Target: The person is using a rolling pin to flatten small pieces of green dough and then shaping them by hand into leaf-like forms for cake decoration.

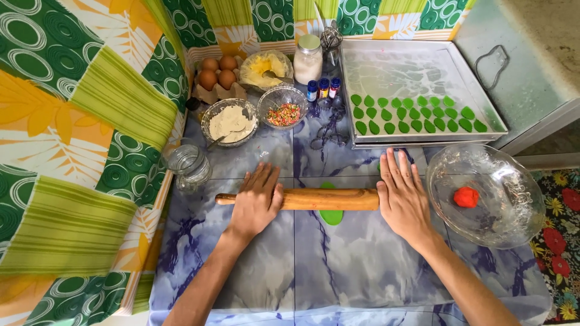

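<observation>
Both grips lie flat and open, left hand [257, 202] and right hand [403, 199] pressing the rolling pin [314, 199] over green dough [331, 214]; uneven pressure could, I judge, smear it thin on the table [362, 265].

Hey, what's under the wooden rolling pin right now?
Green dough lies under the rolling pin, showing above and below it on the marbled table. The left hand and right hand press on the pin; the dough's middle is covered.
</observation>
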